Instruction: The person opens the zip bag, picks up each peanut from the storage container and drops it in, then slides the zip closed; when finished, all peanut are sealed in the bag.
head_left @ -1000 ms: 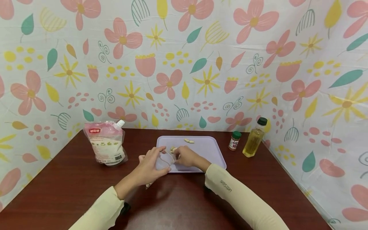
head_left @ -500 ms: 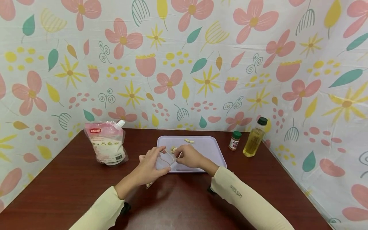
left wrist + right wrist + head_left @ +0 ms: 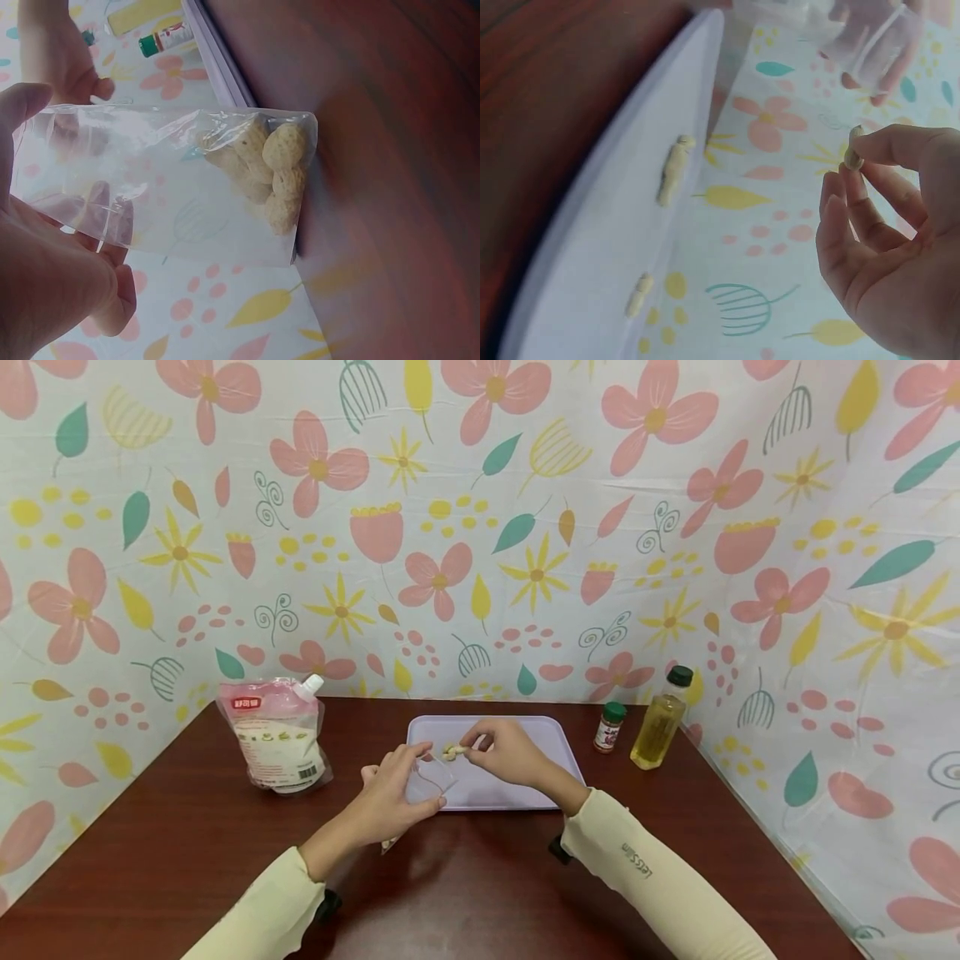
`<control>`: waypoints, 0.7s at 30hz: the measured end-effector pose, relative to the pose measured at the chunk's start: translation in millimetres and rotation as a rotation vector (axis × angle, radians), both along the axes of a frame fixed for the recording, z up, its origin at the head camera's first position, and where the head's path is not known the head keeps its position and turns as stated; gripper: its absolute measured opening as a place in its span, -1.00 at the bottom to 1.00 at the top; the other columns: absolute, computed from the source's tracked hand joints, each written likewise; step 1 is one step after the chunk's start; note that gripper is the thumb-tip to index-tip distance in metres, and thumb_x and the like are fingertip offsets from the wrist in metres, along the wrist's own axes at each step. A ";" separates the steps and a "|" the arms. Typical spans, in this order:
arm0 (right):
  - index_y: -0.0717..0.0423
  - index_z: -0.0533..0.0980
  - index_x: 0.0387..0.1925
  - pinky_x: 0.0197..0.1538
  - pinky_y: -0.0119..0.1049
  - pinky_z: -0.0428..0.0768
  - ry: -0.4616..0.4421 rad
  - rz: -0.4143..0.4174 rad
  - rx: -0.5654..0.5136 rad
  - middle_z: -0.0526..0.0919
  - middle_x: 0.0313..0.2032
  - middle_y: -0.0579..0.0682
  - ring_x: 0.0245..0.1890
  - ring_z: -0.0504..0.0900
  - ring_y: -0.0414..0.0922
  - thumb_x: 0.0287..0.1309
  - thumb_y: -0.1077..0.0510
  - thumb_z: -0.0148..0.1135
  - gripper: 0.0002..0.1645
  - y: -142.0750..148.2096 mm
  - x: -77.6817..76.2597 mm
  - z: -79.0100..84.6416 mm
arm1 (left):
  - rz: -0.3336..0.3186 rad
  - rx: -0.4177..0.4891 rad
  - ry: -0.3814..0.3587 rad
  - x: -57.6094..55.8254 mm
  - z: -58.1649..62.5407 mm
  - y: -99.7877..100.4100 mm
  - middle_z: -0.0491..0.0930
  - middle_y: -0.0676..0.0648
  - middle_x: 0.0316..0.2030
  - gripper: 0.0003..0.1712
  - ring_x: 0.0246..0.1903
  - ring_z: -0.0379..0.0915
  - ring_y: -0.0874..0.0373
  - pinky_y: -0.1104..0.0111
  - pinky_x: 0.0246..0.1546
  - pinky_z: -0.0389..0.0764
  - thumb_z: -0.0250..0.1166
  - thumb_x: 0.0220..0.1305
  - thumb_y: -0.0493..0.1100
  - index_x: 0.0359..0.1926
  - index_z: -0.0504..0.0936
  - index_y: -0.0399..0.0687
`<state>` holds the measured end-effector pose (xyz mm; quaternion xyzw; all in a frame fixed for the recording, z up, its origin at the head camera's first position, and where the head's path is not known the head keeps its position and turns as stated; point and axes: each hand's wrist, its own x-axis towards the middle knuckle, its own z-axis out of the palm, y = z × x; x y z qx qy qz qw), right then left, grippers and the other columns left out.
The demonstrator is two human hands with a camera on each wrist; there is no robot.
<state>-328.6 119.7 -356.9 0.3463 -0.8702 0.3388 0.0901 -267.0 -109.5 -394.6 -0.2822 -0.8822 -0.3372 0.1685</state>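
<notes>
My left hand (image 3: 390,793) holds a clear plastic bag (image 3: 165,172) by its mouth, thumb and fingers spreading it wide. Several unshelled peanuts (image 3: 285,146) lie in the bottom of the bag, which hangs beside the near edge of a pale purple tray (image 3: 487,793). Over the tray, to the right of the bag's mouth, my right hand (image 3: 513,756) pinches one peanut (image 3: 853,148) between thumb and fingertips. More peanuts (image 3: 450,757) lie on the tray just left of those fingertips. The right wrist view shows another peanut group (image 3: 638,295) on the tray, hidden behind the hand in the head view.
A spouted pouch (image 3: 277,739) of white contents stands at the back left of the dark wooden table (image 3: 480,885). Right of the tray are a small green-capped jar (image 3: 609,728) and a bottle of yellow oil (image 3: 660,722). A floral sheet (image 3: 480,527) hangs behind.
My right hand has moved from the bag's mouth up and to the right, over the tray, and a peanut now shows at its fingertips. My left hand and the bag have stayed put.
</notes>
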 end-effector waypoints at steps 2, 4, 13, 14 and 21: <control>0.18 0.71 -0.27 -0.35 -0.33 0.60 0.014 0.008 -0.026 0.71 -0.22 -0.05 -0.34 0.64 -0.12 0.14 0.29 0.34 -0.89 1.8 2.3 4.3 | -0.001 0.005 0.003 -0.3 -0.6 1.1 0.46 -0.01 0.06 -0.14 0.02 0.38 0.05 0.06 -0.15 0.10 0.45 0.10 0.04 0.36 0.33 -0.11; 0.16 0.71 -0.28 -0.36 -0.33 0.60 0.033 0.016 -0.047 0.71 -0.23 -0.07 -0.34 0.65 -0.10 0.14 0.28 0.35 -0.90 3.1 4.8 8.2 | -0.003 0.009 0.004 -0.7 -1.0 2.3 0.46 -0.01 0.06 -0.14 0.03 0.38 0.05 0.07 -0.15 0.10 0.46 0.10 0.04 0.37 0.32 -0.11; 0.05 0.69 -0.30 -0.31 -0.29 0.62 0.066 0.095 -0.124 0.70 -0.26 -0.11 -0.35 0.65 -0.16 0.12 0.29 0.39 -0.89 -2.9 25.0 22.1 | -0.026 0.022 -0.012 -1.5 -0.5 4.7 0.44 0.00 0.10 -0.11 0.07 0.36 0.03 0.07 -0.14 0.07 0.45 0.11 0.05 0.40 0.28 -0.09; 0.05 0.69 -0.30 -0.30 -0.29 0.62 0.071 0.106 -0.129 0.70 -0.26 -0.11 -0.35 0.64 -0.16 0.12 0.30 0.39 -0.89 -4.1 27.0 23.4 | -0.026 0.022 -0.014 -1.4 -0.4 4.7 0.44 -0.01 0.10 -0.11 0.07 0.36 0.03 0.07 -0.14 0.07 0.45 0.11 0.05 0.40 0.28 -0.10; 0.06 0.69 -0.28 -0.34 -0.29 0.61 0.087 0.126 -0.137 0.70 -0.26 -0.13 -0.35 0.65 -0.16 0.12 0.27 0.40 -0.89 -9.9 35.6 30.9 | -0.030 0.031 -0.020 -0.7 0.7 6.0 0.43 -0.03 0.12 -0.11 0.09 0.36 0.00 0.07 -0.14 0.07 0.44 0.13 0.04 0.40 0.27 -0.13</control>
